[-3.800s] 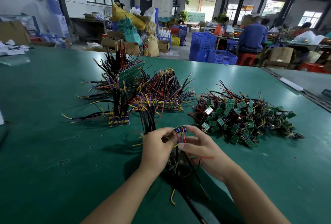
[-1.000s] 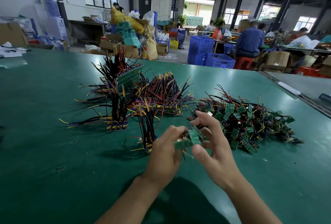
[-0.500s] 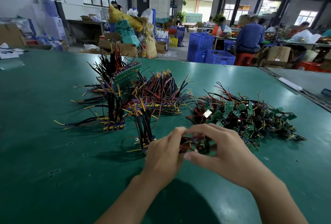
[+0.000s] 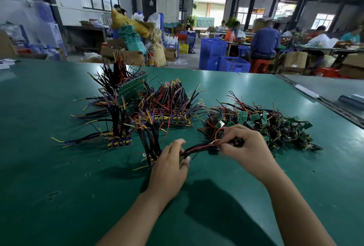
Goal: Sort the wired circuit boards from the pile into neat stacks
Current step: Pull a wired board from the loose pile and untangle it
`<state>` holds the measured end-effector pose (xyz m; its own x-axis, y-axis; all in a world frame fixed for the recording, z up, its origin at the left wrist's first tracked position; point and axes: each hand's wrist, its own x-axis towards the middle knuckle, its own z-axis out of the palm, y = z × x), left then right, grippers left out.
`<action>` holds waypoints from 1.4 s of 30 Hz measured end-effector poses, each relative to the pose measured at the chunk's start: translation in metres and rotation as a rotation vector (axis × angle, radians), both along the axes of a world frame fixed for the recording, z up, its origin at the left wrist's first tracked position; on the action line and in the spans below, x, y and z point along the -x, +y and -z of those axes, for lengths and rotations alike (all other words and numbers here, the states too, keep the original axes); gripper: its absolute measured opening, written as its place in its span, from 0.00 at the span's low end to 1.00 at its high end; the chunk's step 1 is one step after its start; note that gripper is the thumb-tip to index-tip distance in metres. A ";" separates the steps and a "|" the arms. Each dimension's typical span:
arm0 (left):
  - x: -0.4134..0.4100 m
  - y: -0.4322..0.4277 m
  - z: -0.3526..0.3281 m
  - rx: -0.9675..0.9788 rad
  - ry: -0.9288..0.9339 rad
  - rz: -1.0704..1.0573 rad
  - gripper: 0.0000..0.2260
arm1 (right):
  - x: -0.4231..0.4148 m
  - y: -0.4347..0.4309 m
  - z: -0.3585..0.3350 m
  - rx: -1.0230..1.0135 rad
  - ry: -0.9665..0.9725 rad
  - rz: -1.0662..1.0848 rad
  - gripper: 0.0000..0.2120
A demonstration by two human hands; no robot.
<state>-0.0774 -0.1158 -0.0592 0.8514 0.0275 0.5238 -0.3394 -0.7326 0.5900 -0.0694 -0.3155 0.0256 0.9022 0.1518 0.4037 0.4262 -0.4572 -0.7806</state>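
Observation:
A loose pile of small green wired circuit boards (image 4: 262, 127) lies on the green table (image 4: 59, 186), right of centre. Sorted stacks stand to the left with their wires upright: one near stack (image 4: 119, 139), one tall stack (image 4: 134, 90) behind it, a wide one (image 4: 173, 116) in the middle and a small one (image 4: 150, 147) closest to me. My right hand (image 4: 244, 147) pinches a wired board at the pile's near edge. My left hand (image 4: 171, 165) grips the black and red wire ends (image 4: 197, 148) of that board, stretched between both hands.
The table's right edge runs diagonally past the pile, with a second table (image 4: 334, 92) beyond it. Behind the table stand blue crates (image 4: 224, 58), cardboard boxes and sacks. Seated people (image 4: 264, 43) work at far benches.
My hands held boards close together a moment ago. Now they have spread apart, the right toward the pile and the left toward the near stack, drawing the wires out between them.

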 end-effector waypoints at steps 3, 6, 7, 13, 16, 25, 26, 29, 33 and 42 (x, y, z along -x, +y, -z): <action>-0.006 -0.001 0.007 0.035 0.088 -0.047 0.26 | -0.012 -0.010 -0.008 -0.099 -0.034 0.119 0.11; -0.008 -0.003 0.009 -0.007 0.102 -0.044 0.26 | -0.029 -0.012 -0.023 -0.201 -0.212 0.316 0.11; -0.009 -0.004 0.009 -0.018 0.105 -0.037 0.26 | -0.036 -0.010 -0.028 -0.221 -0.273 0.374 0.09; -0.008 -0.004 0.012 -0.054 0.141 0.010 0.25 | -0.103 0.008 -0.036 -0.059 -0.439 0.427 0.10; -0.008 -0.003 0.013 -0.065 0.157 0.021 0.25 | -0.123 0.001 -0.017 0.280 -0.472 0.285 0.13; -0.008 -0.002 0.012 -0.088 0.167 0.025 0.25 | -0.135 0.000 0.011 0.813 -0.303 0.541 0.18; -0.007 -0.002 0.012 -0.087 0.166 0.027 0.25 | -0.133 0.001 0.011 0.830 -0.310 0.543 0.19; -0.007 -0.002 0.010 -0.082 0.168 0.029 0.24 | -0.128 0.004 0.015 0.972 -0.228 0.532 0.25; -0.002 -0.002 0.006 -0.052 0.123 0.046 0.18 | -0.122 0.005 0.017 1.087 -0.173 0.547 0.29; 0.017 0.015 -0.019 0.361 -0.408 -0.339 0.09 | -0.094 0.031 0.025 0.719 -0.083 0.593 0.26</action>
<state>-0.0945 -0.1013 -0.0405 0.4983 0.4955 0.7114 -0.3735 -0.6178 0.6919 0.0247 -0.2842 0.0004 0.8847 -0.0863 0.4581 0.0099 -0.9790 -0.2036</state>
